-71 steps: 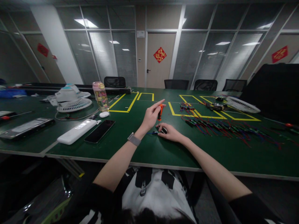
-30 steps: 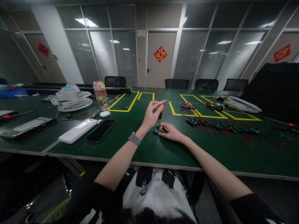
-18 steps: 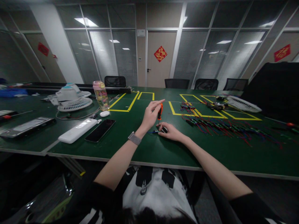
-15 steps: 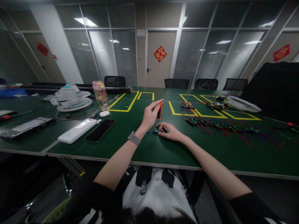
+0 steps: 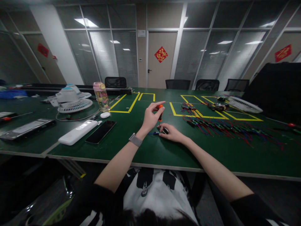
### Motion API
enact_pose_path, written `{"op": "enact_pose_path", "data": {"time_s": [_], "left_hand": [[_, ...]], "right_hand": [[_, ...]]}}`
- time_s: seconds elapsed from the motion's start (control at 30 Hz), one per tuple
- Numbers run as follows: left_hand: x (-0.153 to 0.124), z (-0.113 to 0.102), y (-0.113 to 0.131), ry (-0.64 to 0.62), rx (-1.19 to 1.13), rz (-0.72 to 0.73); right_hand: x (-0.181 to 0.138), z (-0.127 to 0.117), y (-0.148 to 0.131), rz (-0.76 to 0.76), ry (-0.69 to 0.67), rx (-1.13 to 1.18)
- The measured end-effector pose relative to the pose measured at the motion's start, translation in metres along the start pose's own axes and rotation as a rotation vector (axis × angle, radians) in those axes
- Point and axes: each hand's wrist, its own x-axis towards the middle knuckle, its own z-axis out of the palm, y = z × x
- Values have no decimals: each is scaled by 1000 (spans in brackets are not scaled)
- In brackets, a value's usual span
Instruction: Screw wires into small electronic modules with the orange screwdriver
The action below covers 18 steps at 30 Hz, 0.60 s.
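Note:
An orange and black screwdriver (image 5: pixel 160 116) stands upright in my left hand (image 5: pixel 151 116), its handle pinched between thumb and fingers. Its shaft points down at a small circuit board (image 5: pixel 157 133) on the green table (image 5: pixel 131 153). My right hand (image 5: pixel 171 133) rests on the tabletop with fingers and thumb closed on that board, covering much of it. A blue wire sticks out at the board's left end. Where exactly the screwdriver tip meets the board is too small to make out.
To the left lie a black phone (image 5: pixel 101 131), a white power bank (image 5: pixel 80 131) and an earbud case (image 5: pixel 105 115). Behind them stand a pink-lidded bottle (image 5: pixel 101 97) and a white fan (image 5: pixel 74 102). Wired circuit boards (image 5: pixel 225 128) spread out at the right, near yellow tape outlines.
My left thumb and fingers have shifted around the screwdriver's handle, with the thumb now higher near its top. The right hand and the board stay in place.

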Motion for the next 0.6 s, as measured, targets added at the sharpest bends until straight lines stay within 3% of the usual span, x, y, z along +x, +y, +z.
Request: {"op": "enact_pose_path", "data": {"time_s": [0.1, 0.3, 0.47, 0.6], "left_hand": [[-1, 0, 1, 43, 88, 39], [0, 0, 2, -87, -72, -47], [-1, 0, 0, -8, 39, 15], [0, 0, 2, -92, -63, -37]], "right_hand": [[0, 0, 1, 1, 4, 0], [0, 0, 2, -19, 2, -5], [0, 1, 3, -15, 9, -6], [0, 0, 1, -13, 8, 3]]}}
